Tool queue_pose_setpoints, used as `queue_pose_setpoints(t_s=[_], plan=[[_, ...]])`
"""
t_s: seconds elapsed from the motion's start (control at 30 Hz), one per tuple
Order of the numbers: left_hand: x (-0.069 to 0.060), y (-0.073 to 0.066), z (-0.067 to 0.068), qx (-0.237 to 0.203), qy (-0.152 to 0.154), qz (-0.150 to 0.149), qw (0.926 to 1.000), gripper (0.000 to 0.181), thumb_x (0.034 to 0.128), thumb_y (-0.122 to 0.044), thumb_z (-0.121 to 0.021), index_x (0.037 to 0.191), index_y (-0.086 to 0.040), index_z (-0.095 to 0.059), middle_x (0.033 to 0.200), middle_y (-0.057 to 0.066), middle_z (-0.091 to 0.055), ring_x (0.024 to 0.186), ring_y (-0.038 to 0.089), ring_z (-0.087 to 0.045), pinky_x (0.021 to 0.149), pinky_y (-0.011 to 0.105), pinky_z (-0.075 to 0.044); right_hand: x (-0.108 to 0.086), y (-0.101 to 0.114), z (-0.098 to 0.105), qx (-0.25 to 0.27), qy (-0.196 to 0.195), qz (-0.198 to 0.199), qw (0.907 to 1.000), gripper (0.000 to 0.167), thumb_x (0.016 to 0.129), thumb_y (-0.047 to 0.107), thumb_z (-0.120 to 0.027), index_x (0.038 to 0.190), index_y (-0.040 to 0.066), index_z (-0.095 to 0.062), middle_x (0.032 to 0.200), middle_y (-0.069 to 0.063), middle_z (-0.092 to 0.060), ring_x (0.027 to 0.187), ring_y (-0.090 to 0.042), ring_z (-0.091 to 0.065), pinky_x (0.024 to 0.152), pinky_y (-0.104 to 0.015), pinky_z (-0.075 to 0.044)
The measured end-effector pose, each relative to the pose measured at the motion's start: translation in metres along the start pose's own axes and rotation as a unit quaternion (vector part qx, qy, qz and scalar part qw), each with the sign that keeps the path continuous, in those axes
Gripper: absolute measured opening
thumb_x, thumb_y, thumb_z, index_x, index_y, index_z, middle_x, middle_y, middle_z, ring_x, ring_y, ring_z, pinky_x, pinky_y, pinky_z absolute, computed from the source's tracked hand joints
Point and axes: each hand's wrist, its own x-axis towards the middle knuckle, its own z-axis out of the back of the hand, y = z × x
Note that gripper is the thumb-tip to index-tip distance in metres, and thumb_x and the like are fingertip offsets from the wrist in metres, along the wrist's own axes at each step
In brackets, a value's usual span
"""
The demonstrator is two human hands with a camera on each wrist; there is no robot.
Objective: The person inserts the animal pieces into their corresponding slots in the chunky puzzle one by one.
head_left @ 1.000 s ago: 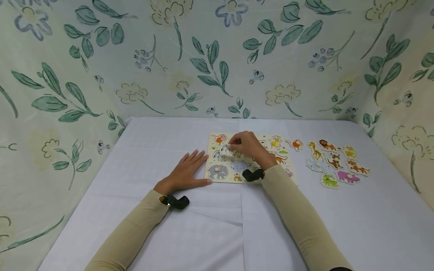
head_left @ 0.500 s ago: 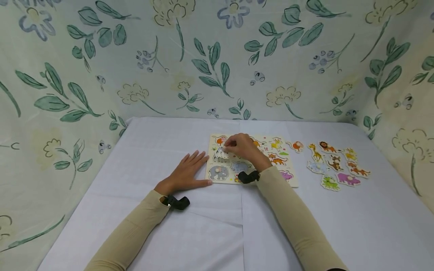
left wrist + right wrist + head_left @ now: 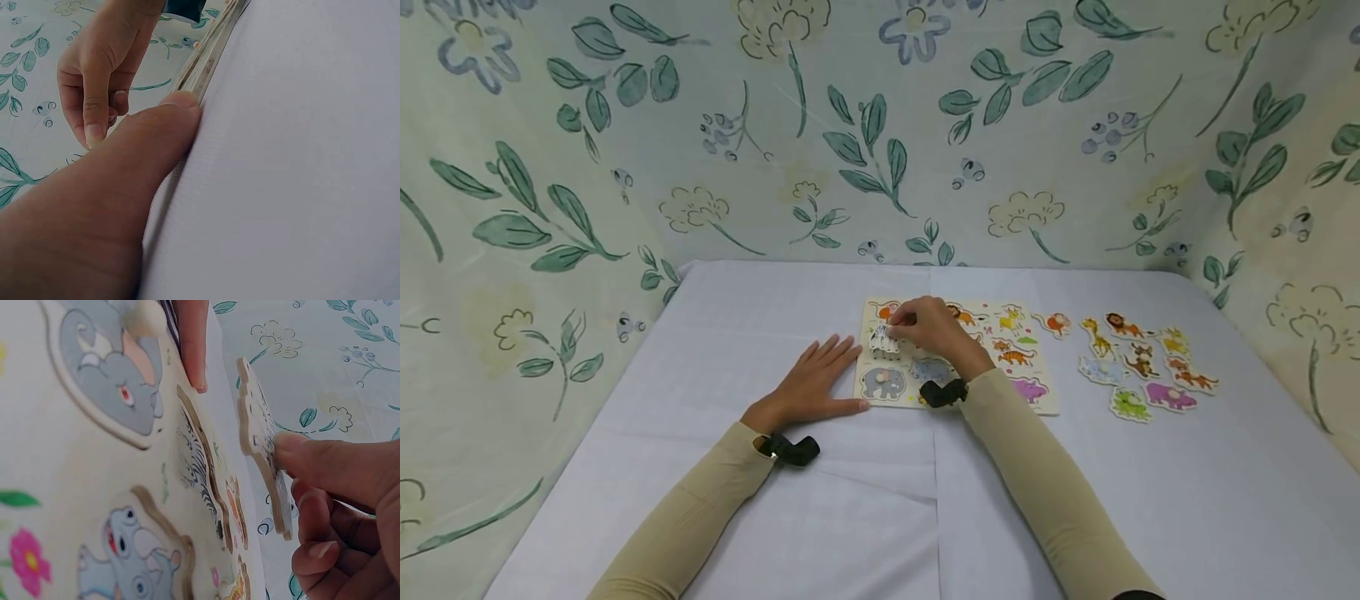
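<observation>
In the head view the right hand (image 3: 931,327) pinches the zebra piece (image 3: 883,342) over the left part of the puzzle board (image 3: 955,398). The right wrist view has the zebra piece (image 3: 257,428) tilted and apart from the board (image 3: 37,450), thumb and fingers of the right hand (image 3: 350,487) on it, beside the zebra recess (image 3: 199,469). The left hand (image 3: 812,383) lies flat with spread fingers on the cloth, its fingertips and thumb at the board's left edge. In the left wrist view, the thumb of the left hand (image 3: 106,187) touches the board's edge (image 3: 209,62).
Right of the board lie several loose animal pieces, among them a giraffe (image 3: 1097,336), a lion (image 3: 1123,323), a purple hippo (image 3: 1170,395) and a frog (image 3: 1129,404). An elephant piece (image 3: 882,382) sits in the board's lower left. White cloth (image 3: 850,517) covers the table.
The right hand has moved left across the board with the zebra piece, which now hangs above the zebra picture. The left hand has stayed at the board's edge.
</observation>
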Motion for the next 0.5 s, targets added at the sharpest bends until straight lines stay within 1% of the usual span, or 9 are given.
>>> queue_pose_setpoints(t_s=[0.13,0.27,0.4,0.5], plan=[[0.0009,0.0004,-0.0015,0.001,0.005,0.004,1.0,0.1,0.0799,-0.082,-0.042,0.155,-0.019,-0.023,0.161,0.002,-0.017,0.148,0.025,-0.006,0.118,0.049,-0.004,-0.0004,-0.0017,-0.0011,-0.004,0.0,0.0,1.0,0.014,0.087,0.022,-0.073,0.095,0.011,-0.074,0.088,0.0,-0.068,0.072,-0.015,-0.059,0.064,-0.028,-0.051],[0.001,0.0009,-0.0024,0.003,0.01,0.008,0.9999,0.1,0.0793,-0.083,-0.041,0.155,-0.021,-0.021,0.161,0.0,-0.015,0.148,0.022,-0.004,0.118,0.046,-0.002,-0.0006,-0.0019,-0.0022,-0.004,-0.002,0.008,1.0,0.013,0.088,0.02,-0.073,0.094,0.01,-0.074,0.088,-0.001,-0.068,0.075,-0.015,-0.059,0.069,-0.03,-0.051],[0.0009,0.0012,-0.0018,0.004,0.008,0.006,0.9999,0.101,0.079,-0.084,-0.04,0.155,-0.021,-0.022,0.161,0.001,-0.016,0.148,0.023,-0.005,0.118,0.047,-0.003,-0.0004,-0.0017,-0.0028,-0.003,0.0,0.015,0.9999,0.012,0.088,0.019,-0.073,0.094,0.009,-0.074,0.088,-0.002,-0.069,0.077,-0.015,-0.06,0.072,-0.03,-0.051],[0.0011,0.0008,-0.001,0.001,0.005,0.002,1.0,0.101,0.0793,-0.083,-0.041,0.155,-0.019,-0.023,0.161,0.003,-0.017,0.148,0.025,-0.007,0.118,0.049,-0.005,-0.0001,-0.0027,-0.0036,-0.002,0.003,0.015,0.9999,0.011,0.088,0.018,-0.073,0.094,0.009,-0.074,0.087,-0.001,-0.068,0.077,-0.015,-0.059,0.072,-0.03,-0.051]])
